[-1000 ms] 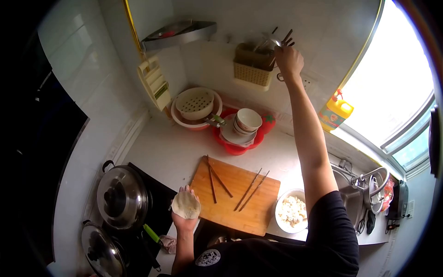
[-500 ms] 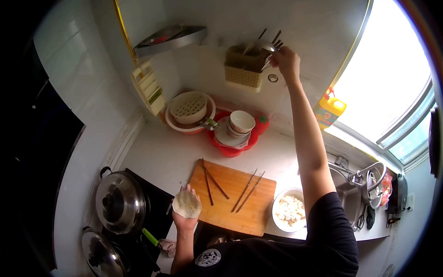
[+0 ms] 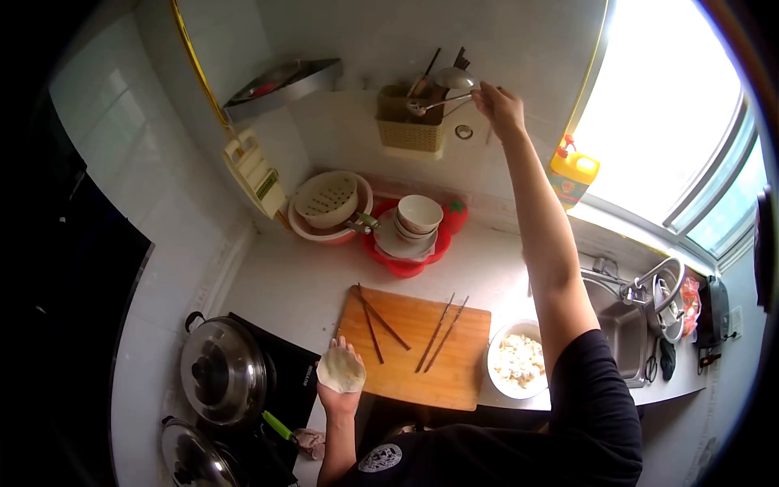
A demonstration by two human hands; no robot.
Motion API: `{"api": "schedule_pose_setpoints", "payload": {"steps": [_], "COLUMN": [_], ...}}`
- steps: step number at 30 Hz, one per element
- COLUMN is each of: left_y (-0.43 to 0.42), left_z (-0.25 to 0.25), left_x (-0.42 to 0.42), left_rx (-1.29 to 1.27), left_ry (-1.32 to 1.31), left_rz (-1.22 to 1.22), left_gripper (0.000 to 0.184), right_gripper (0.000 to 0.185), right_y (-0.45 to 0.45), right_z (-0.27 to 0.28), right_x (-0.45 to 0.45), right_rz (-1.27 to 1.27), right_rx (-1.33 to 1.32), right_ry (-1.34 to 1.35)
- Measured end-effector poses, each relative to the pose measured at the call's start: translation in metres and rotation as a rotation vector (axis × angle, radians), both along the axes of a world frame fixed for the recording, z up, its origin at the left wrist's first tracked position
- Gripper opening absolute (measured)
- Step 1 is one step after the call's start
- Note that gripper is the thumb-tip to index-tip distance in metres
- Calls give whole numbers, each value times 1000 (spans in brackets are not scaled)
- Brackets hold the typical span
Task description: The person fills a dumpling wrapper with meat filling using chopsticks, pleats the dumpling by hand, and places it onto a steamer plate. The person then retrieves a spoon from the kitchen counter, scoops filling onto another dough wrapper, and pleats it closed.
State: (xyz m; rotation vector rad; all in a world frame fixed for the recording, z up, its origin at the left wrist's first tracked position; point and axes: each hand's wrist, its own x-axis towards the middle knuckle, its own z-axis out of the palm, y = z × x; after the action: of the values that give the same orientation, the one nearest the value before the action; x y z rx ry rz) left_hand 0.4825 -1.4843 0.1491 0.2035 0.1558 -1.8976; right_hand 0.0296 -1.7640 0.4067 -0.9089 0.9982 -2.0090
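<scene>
A round, pale dough wrapper lies on the palm of my left hand, whose fingertips show past its far edge. This hand is near the left corner of the wooden cutting board. My right hand is raised up by the wall, its fingers closed on the handle of a metal spoon. The spoon's bowl points left, in front of the utensil basket. A ladle and several chopsticks stick up out of that basket. Two pairs of dark chopsticks rest on the board.
A white bowl of chopped filling stands right of the board. Stacked bowls sit in a red basin, beside a colander. Lidded pots occupy the stove at left. A sink is at right.
My right hand has drawn the spoon out of the basket, so its bowl now shows. My left hand still carries the wrapper. The whole view has shifted slightly.
</scene>
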Motion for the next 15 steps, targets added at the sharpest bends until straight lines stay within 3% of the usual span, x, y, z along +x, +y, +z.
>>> {"api": "schedule_pose_setpoints", "payload": {"steps": [7,11,15], "left_y": [20,40,79], "left_z": [13,29,38], "left_x": [-24,-52,-102], "left_rx": [-23,-120,-193], "left_ry": [-33,-94,-79], "left_rz": [-66,-177,-415], "left_gripper": [49,49,50], "right_gripper": [18,15,12], "right_y": [69,211,410], "right_z": [-25,-44,-88], "right_x": [5,12,12], "right_rz": [78,128,-100], "right_rx": [-32,-137,-141], "right_ry": [-280,-187,-265]}}
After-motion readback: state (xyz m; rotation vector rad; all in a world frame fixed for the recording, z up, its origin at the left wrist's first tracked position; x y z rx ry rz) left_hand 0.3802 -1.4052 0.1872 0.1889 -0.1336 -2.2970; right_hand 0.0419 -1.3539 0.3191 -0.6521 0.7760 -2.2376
